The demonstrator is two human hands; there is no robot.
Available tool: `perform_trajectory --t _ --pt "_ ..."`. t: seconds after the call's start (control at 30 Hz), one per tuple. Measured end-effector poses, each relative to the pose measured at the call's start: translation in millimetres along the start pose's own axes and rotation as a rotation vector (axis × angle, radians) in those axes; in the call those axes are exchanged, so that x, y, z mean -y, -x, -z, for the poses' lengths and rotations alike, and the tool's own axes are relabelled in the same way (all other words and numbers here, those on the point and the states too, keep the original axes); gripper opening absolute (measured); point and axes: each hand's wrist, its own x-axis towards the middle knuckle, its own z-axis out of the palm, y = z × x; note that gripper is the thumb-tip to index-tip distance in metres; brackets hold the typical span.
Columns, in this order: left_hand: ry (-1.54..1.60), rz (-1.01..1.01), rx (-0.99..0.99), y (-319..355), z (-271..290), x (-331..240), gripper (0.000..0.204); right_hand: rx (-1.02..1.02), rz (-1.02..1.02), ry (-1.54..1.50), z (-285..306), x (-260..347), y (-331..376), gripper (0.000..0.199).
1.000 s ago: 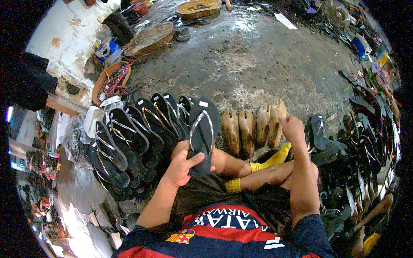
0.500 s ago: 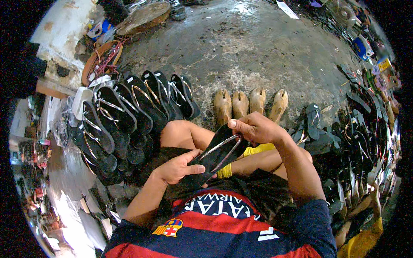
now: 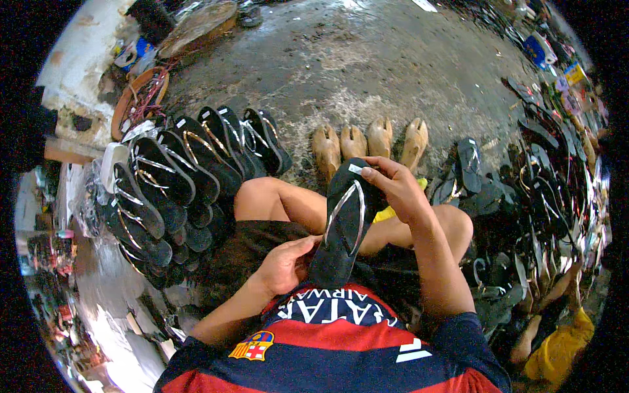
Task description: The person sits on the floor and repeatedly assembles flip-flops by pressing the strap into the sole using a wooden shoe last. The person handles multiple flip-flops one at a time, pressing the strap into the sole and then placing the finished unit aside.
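A black flip-flop [image 3: 345, 226] with silver straps is held upright over my lap. My right hand [image 3: 396, 187] grips its toe end, fingers on a small white tag. My left hand [image 3: 285, 262] holds its heel end from below. Just left of my knee, a fanned row of several more black flip-flops [image 3: 187, 170] with silver straps leans on the ground. In front of my legs stand several tan wooden shoe forms [image 3: 367, 141].
Piles of dark flip-flops [image 3: 531, 190] lie along my right side. A round basket [image 3: 134, 98] and a wooden board [image 3: 196, 23] sit at the upper left. Grey concrete floor [image 3: 393, 59] stretches ahead. Another person in a yellow top [image 3: 557, 347] sits at the lower right.
I took one flip-flop off the row with my left hand. My right hand left the wooden forms and grasped its toe end. The flip-flop now stands more upright over my lap.
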Motion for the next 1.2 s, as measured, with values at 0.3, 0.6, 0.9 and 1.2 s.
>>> perform_trajectory --t 0.3,0.6,0.9,1.2 --pt "-0.096 0.038 0.085 14 26 5 0.038 0.018 -0.087 -0.085 -7 11 14 0.035" --pt "0.027 0.093 0.241 15 27 7 0.036 0.007 -0.013 -0.141 -21 7 15 0.036" --pt "-0.202 -0.047 -0.015 17 18 3 0.047 -0.056 -0.086 -0.046 -18 11 15 0.035" --pt "-0.519 -0.38 0.044 3 -14 -9 0.05 -0.039 -0.018 -0.094 -41 27 13 0.033"
